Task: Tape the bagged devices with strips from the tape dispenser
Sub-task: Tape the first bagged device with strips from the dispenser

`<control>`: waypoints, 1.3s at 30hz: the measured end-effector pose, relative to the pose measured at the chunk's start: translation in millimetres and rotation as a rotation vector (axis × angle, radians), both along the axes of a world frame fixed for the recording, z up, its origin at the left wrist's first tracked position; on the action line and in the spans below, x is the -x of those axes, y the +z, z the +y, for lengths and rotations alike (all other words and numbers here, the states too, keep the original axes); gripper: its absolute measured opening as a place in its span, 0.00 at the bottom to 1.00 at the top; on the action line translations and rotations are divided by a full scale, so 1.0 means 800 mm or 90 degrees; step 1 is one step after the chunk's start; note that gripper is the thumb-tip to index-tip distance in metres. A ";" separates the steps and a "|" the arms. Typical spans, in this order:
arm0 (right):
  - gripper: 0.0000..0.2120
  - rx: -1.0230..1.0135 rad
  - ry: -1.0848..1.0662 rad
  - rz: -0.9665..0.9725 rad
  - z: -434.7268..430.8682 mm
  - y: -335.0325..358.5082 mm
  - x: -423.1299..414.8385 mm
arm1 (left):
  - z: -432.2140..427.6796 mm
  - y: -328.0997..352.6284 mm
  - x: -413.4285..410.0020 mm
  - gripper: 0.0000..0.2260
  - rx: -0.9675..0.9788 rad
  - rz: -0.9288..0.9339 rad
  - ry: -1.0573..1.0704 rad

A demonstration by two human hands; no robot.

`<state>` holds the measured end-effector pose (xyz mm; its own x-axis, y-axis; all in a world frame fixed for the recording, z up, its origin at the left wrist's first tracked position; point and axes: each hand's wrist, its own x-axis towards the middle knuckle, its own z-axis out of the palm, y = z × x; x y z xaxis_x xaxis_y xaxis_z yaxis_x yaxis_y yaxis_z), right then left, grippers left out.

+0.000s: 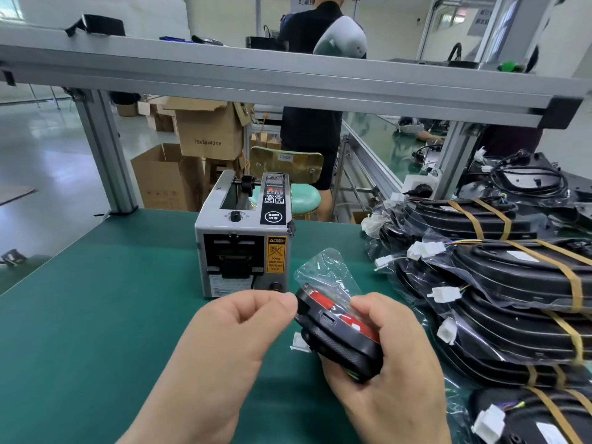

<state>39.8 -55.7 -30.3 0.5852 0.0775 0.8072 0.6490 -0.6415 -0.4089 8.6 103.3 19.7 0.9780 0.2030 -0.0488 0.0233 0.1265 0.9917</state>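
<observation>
Near: right-hand grip (384,350) curls round black device with red patch (339,331), inside clear plastic bag (323,270); left-hand grip (237,325) pinches bag's left edge. No strip seen on it: this one untaped. Moving room left over green tabletop (96,315); stack of tan-taped bagged devices (512,277) crowds right. Far: grey tape dispenser (243,238) just beyond hands.

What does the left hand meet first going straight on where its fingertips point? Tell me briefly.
The bagged device in the right hand: the pinched fingertips of the left hand point at its black end, seemingly touching or almost; depth is unclear.
</observation>
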 end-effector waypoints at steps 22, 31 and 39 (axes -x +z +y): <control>0.29 0.043 0.008 -0.003 0.007 0.002 0.004 | -0.017 -0.015 0.004 0.12 -0.055 -0.029 0.010; 0.32 0.041 -0.026 0.000 0.010 0.002 0.006 | -0.024 -0.017 0.005 0.11 -0.054 -0.029 0.036; 0.31 0.048 -0.032 0.008 0.010 0.002 0.006 | -0.026 -0.017 0.006 0.10 -0.003 -0.042 0.015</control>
